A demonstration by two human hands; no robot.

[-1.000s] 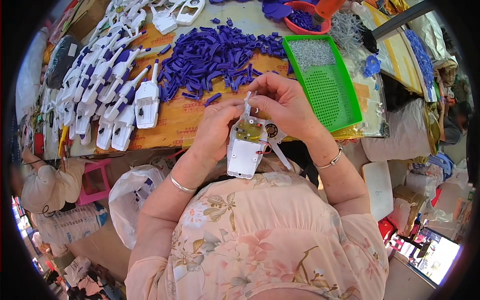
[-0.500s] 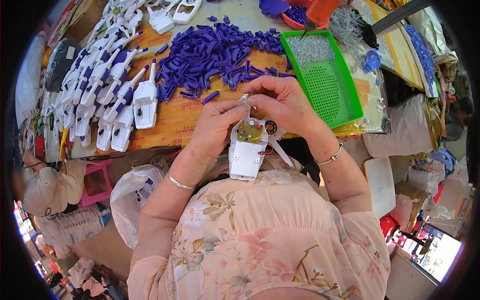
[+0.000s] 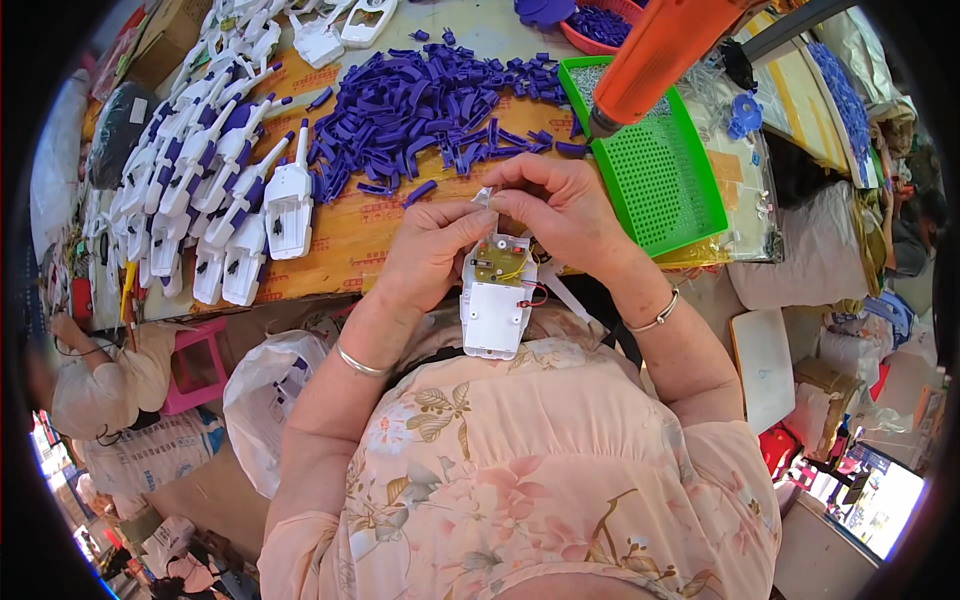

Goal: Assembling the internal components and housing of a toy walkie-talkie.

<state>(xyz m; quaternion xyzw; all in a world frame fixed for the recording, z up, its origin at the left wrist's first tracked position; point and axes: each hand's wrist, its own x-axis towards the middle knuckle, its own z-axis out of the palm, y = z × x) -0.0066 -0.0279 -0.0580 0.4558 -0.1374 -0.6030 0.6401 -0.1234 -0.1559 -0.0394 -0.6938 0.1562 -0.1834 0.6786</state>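
Close to my body, a white plastic toy phone shell [image 3: 493, 318] lies back side up, its narrow antenna end pointing away from me. A circuit board [image 3: 498, 262] shows in its upper half, with yellow wires on it and red and black wires at the right side. My left hand [image 3: 428, 245] grips the shell's upper left side, thumb toward the antenna end. My right hand [image 3: 562, 208] pinches at that narrow tip, where a small white piece shows between the fingers. Below my right hand a white strip-like part [image 3: 572, 300] sticks out, partly hidden.
Purple plastic parts [image 3: 410, 110] are heaped beyond my hands. White-and-purple toy shells [image 3: 200, 180] are stacked at left. A green tray [image 3: 660, 185] of small screws stands at right, under an orange electric screwdriver [image 3: 665, 60]. A white bag [image 3: 265, 400] hangs at lower left; another person's arm [image 3: 90, 350] is beyond.
The orange screwdriver has swung lower and nearer, now covering part of the green tray. The round black part beside the shell has become hidden. My hands keep nearly the same grip.
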